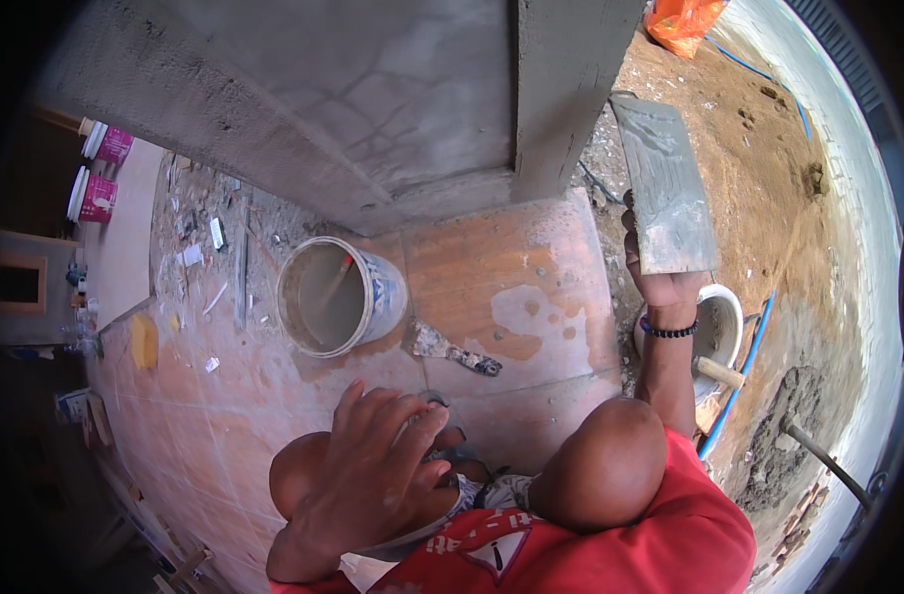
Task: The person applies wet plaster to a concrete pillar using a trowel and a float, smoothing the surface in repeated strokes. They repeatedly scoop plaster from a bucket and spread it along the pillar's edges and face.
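My right hand (670,289) is raised at the right, its fingers wrapped behind a rectangular plastering trowel (665,188). The trowel's flat grey blade faces up and is smeared wet; its handle is hidden. My left hand (383,455) hovers over my knees, fingers apart and slightly bent, with nothing visible in it. Ahead of it on the floor stands a white bucket (388,297) of greyish water, with a red-tipped stick or handle leaning inside. Beside the bucket lies a plaster-stained putty knife (457,348).
A grey plastered wall (402,89) and pillar (571,99) rise ahead. Under my right forearm stands another bucket (734,317), a wooden handle (719,372) by its rim. A blue hose (739,381), mortar heap (794,426) and yellow block (144,343) lie around. Debris (209,238) litters the left.
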`<state>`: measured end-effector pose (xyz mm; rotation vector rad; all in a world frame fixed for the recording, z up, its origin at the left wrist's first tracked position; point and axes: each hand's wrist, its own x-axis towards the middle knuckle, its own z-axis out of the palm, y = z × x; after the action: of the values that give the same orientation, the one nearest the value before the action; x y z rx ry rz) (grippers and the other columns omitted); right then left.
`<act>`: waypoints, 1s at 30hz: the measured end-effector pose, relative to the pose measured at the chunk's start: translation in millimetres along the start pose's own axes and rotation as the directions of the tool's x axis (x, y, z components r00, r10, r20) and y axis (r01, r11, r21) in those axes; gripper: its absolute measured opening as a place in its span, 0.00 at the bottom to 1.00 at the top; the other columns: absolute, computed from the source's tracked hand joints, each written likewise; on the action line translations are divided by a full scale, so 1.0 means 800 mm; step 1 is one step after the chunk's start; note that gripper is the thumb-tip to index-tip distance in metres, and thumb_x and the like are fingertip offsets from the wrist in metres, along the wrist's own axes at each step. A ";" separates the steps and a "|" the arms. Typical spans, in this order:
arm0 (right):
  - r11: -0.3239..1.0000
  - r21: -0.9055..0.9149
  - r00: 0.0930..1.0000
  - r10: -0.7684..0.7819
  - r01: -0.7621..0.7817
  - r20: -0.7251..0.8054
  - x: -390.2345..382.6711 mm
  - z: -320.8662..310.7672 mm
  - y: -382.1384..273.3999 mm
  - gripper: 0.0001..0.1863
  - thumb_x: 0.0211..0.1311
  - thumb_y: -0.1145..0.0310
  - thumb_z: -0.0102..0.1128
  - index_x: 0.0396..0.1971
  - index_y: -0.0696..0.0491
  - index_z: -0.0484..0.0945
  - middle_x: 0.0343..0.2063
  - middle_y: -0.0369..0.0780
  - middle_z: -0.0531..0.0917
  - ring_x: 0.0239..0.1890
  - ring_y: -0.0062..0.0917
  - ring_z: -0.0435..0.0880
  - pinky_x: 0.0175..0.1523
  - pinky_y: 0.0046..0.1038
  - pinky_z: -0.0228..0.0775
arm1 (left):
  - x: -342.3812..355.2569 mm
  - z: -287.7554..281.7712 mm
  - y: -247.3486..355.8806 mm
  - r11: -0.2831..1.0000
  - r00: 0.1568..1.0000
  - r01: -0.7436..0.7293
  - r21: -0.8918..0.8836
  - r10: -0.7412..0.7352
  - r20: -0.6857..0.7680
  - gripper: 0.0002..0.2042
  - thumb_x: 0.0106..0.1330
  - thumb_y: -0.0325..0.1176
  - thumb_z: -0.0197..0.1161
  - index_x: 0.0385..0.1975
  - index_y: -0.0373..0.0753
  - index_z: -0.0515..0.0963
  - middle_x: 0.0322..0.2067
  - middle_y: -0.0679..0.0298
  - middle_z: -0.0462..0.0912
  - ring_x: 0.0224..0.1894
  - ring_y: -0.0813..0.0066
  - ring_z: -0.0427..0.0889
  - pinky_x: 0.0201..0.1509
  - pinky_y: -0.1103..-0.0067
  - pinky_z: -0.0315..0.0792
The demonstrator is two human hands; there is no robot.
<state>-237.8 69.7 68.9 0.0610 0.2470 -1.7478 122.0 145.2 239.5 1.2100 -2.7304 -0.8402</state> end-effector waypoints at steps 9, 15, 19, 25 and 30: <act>0.972 -0.097 0.854 0.138 -0.214 -0.502 0.064 -0.224 0.069 0.17 0.72 0.55 0.45 0.52 0.46 0.76 0.45 0.36 0.83 0.37 0.27 0.83 0.26 0.23 0.67 | 0.009 0.001 0.001 0.999 0.998 0.050 0.012 -0.050 0.039 0.23 0.63 0.37 0.64 0.56 0.35 0.71 0.50 0.53 0.73 0.54 0.52 0.70 0.65 0.49 0.53; 0.958 -0.115 0.854 0.176 -0.263 -0.489 0.097 -0.236 0.077 0.14 0.71 0.57 0.45 0.46 0.46 0.77 0.37 0.34 0.83 0.30 0.24 0.79 0.22 0.21 0.60 | 0.013 -0.002 0.005 0.993 0.991 0.120 -0.002 -0.119 0.065 0.23 0.62 0.35 0.65 0.56 0.35 0.72 0.50 0.53 0.73 0.55 0.51 0.70 0.67 0.48 0.52; 0.954 -0.128 0.862 0.181 -0.271 -0.472 0.111 -0.242 0.078 0.15 0.73 0.56 0.43 0.48 0.46 0.76 0.39 0.36 0.82 0.33 0.27 0.81 0.21 0.21 0.62 | 0.016 -0.004 0.008 0.990 0.988 0.137 -0.014 -0.136 0.079 0.23 0.60 0.34 0.67 0.55 0.35 0.73 0.50 0.53 0.73 0.55 0.51 0.70 0.67 0.48 0.53; 0.935 -0.090 0.898 0.298 -0.343 -0.325 0.133 -0.231 0.062 0.15 0.75 0.67 0.38 0.51 0.56 0.71 0.43 0.45 0.80 0.38 0.35 0.83 0.34 0.29 0.81 | 0.021 0.000 0.011 0.989 0.989 0.147 0.017 -0.147 0.011 0.21 0.59 0.40 0.67 0.51 0.39 0.76 0.47 0.57 0.76 0.52 0.54 0.75 0.67 0.52 0.57; 0.956 -0.137 0.864 0.167 -0.260 -0.476 0.158 -0.184 0.080 0.15 0.74 0.73 0.37 0.52 0.65 0.68 0.47 0.50 0.78 0.46 0.40 0.82 0.50 0.36 0.84 | 0.022 -0.003 0.016 0.993 0.993 0.114 0.025 -0.114 0.010 0.21 0.61 0.40 0.66 0.52 0.39 0.75 0.48 0.58 0.75 0.53 0.55 0.74 0.67 0.52 0.57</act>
<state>-213.8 -34.1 -105.6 0.3510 0.7344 -1.4570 101.7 138.9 245.0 1.3812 -2.7103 -0.8288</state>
